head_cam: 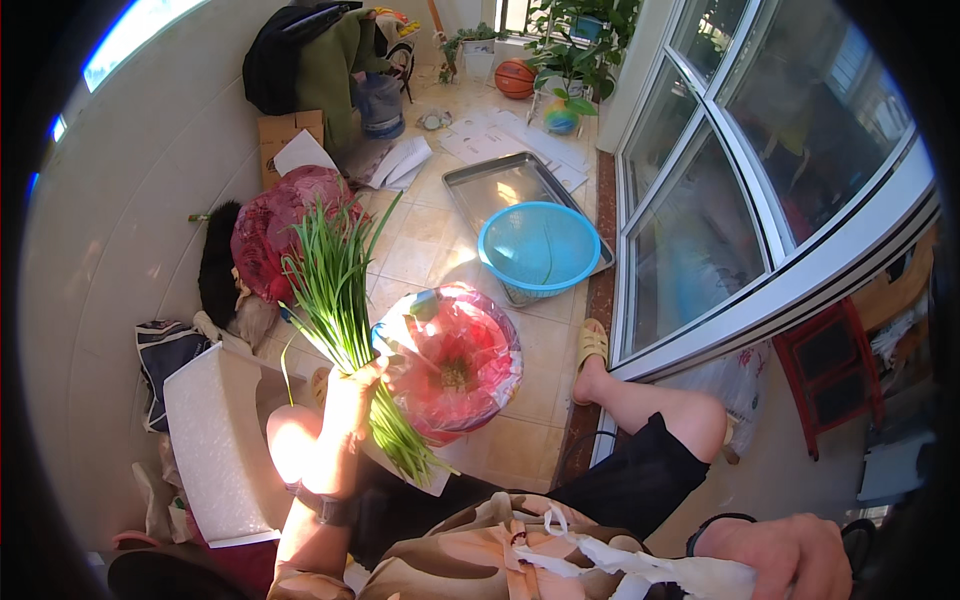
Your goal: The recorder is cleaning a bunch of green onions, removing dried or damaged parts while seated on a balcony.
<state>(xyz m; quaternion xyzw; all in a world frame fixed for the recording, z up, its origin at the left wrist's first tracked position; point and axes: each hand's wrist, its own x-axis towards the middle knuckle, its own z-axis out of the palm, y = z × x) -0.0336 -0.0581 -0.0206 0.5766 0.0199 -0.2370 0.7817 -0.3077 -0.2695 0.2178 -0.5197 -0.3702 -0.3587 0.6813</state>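
Note:
My left hand (356,401) is closed around a bunch of long green leaves, likely garlic chives (330,277). Their leafy tips fan upward, and the pale stem ends hang below my fist, over my lap. Just right of the bunch stands a bin lined with a pinkish plastic bag (491,360), with a few yellowish-green scraps at its bottom. At the lower right, my right hand (806,559) grips a torn strip of white plastic or paper (697,574) that trails across my patterned top. The fingers' undersides are hidden there.
A blue mesh basket (540,283) sits partly on a metal tray (495,169), with one green strand in it. A dark red plastic bag (277,217) lies at the left, above a white foam box (217,442). Sliding glass doors (690,225) border the right.

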